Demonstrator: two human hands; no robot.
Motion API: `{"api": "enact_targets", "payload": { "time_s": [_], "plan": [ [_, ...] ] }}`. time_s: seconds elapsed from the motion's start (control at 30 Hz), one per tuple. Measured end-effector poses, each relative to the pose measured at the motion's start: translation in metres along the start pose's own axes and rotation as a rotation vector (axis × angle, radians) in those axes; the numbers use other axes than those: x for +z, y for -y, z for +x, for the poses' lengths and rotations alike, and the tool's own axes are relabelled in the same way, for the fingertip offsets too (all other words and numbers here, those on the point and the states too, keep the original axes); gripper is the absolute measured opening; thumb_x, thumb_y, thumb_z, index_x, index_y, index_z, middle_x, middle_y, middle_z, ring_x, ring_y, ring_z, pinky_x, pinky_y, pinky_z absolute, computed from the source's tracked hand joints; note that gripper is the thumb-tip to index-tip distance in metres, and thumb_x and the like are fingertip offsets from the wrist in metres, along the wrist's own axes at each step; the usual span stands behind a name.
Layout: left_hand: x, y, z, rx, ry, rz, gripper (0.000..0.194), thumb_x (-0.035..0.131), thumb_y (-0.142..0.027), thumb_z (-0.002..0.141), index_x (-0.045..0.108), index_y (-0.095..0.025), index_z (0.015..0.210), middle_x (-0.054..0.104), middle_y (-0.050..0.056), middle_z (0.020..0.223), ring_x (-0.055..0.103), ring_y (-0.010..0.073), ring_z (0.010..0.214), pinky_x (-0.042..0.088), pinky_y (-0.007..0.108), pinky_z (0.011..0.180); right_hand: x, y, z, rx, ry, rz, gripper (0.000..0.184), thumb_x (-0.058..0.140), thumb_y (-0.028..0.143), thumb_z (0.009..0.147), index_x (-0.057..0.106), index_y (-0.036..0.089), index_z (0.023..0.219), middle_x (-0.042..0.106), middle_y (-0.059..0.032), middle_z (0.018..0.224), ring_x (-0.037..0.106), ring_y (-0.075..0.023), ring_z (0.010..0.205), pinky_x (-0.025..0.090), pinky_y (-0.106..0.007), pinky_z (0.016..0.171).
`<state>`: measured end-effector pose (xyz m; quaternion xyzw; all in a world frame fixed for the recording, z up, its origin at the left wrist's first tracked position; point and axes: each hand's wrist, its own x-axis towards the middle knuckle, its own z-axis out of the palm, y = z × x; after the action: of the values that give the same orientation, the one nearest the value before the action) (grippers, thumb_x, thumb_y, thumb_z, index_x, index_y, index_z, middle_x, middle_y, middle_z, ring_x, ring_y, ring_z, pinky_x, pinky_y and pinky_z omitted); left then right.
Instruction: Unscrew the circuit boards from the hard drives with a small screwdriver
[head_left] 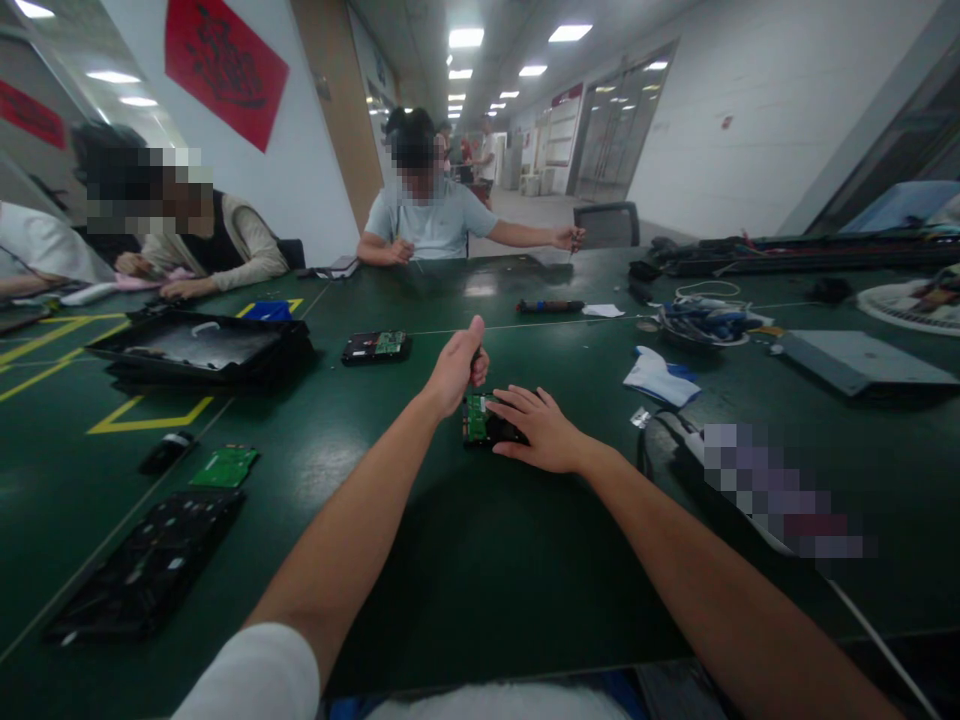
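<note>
A hard drive (480, 422) with a green circuit board lies on the green table in front of me. My right hand (536, 428) rests flat across its right part, fingers spread, covering much of it. Just above its left end is my left hand (459, 368), closed in a fist with the thumb pointing up. Something dark shows between those fingers, but most of it is hidden and I cannot tell what it is. A second hard drive (376, 347) lies farther off to the left, board side up.
On the left are a black tray (202, 345), a loose green circuit board (225, 466) and a black panel (150, 560). Right of my hands lie a white glove (660, 376), coiled cables (705, 322), a power strip (739, 490) and a grey metal box (862, 360). People sit across the table.
</note>
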<state>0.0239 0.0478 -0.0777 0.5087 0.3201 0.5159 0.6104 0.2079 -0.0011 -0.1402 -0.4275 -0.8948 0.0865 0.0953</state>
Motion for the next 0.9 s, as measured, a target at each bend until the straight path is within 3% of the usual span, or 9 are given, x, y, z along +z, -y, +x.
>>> {"api": "enact_targets", "payload": {
  "time_s": [0.13,0.3,0.53,0.7,0.9],
  "plan": [
    [-0.001,-0.001,-0.001,0.019,-0.033,0.062,0.053,0.068,-0.069,0.083,0.045,-0.022,0.075,0.046,-0.007,0.057,0.042,0.0083,0.047,0.035,0.022,0.048,0.0,0.0,0.0,-0.006,0.002,0.009,0.074,0.055,0.061,0.097,0.037,0.029,0.161,0.031,-0.0105,0.169,0.021,-0.0383,0.157,0.013,-0.071,0.123],
    [-0.013,-0.01,0.002,-0.063,0.001,0.148,0.053,0.07,-0.069,0.08,0.062,-0.018,0.076,0.061,0.001,0.072,0.058,0.0125,0.062,0.048,0.026,0.06,0.0,-0.001,0.0,0.002,0.01,0.006,0.074,0.054,0.063,0.097,0.036,0.029,0.161,0.03,-0.0102,0.17,0.021,-0.0376,0.157,0.013,-0.07,0.123],
    [-0.026,-0.02,0.003,-0.206,-0.061,0.114,0.046,0.066,-0.061,0.085,0.067,-0.016,0.079,0.064,0.005,0.067,0.064,0.0174,0.064,0.053,0.032,0.067,0.0,-0.002,0.001,0.001,0.008,0.012,0.075,0.055,0.062,0.096,0.036,0.03,0.161,0.03,-0.0097,0.17,0.022,-0.0385,0.157,0.014,-0.071,0.123],
    [-0.024,-0.017,0.004,-0.204,-0.019,0.023,0.044,0.056,-0.058,0.09,0.064,-0.017,0.077,0.06,0.002,0.062,0.06,0.0165,0.057,0.051,0.03,0.061,0.001,-0.002,0.001,0.001,0.015,0.007,0.074,0.054,0.063,0.096,0.036,0.031,0.161,0.029,-0.0093,0.17,0.021,-0.0381,0.157,0.014,-0.071,0.123],
    [-0.018,-0.007,0.005,-0.144,0.066,-0.06,0.051,0.051,-0.063,0.092,0.058,-0.019,0.067,0.036,-0.005,0.047,0.037,0.0103,0.042,0.033,0.024,0.046,-0.001,-0.001,0.001,0.008,0.017,-0.003,0.073,0.055,0.062,0.097,0.037,0.03,0.16,0.03,-0.0094,0.17,0.022,-0.0379,0.157,0.014,-0.07,0.123]
  ]
}}
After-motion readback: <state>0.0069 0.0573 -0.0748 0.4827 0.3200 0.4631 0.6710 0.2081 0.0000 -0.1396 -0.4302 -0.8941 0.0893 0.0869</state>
